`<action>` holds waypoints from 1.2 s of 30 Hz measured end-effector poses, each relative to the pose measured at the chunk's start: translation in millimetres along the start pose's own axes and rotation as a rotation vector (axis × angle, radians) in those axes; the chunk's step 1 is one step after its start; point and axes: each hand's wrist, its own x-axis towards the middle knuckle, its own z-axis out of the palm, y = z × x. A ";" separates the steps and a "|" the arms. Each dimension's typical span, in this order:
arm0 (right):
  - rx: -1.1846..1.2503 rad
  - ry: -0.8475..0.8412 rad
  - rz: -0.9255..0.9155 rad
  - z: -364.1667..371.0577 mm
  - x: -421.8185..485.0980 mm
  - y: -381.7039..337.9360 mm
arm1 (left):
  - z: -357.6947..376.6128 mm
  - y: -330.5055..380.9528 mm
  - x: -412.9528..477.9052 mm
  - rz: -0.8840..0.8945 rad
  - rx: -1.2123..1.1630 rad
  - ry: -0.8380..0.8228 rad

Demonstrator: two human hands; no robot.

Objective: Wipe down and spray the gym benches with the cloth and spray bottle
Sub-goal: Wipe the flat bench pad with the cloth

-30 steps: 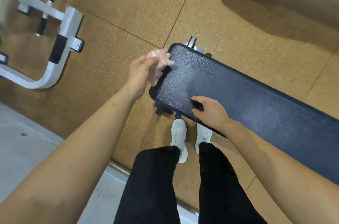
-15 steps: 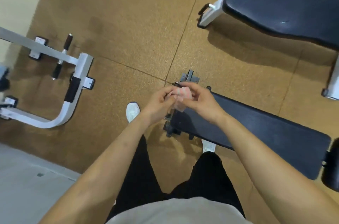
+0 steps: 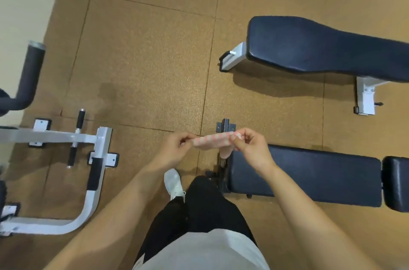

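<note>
- Right hand [image 3: 252,150] has left the near bench [image 3: 309,176]; the cloth [image 3: 212,142] now stretches between both hands, over the bench's end.
- Left hand [image 3: 174,150] and right each pinch it, fingers clamped on its ends; probably refolding before more wiping.

A small pink-and-white striped cloth [image 3: 212,141] is stretched level, pinched at both ends, over the frame end of a black padded bench [image 3: 309,172]. A second black padded bench [image 3: 321,50] stands well apart beyond it.
</note>
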 end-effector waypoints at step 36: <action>-0.120 0.606 0.426 -189.8 501.0 -37.2 | 40.1 228.6 684.3 0.201 0.449 -0.540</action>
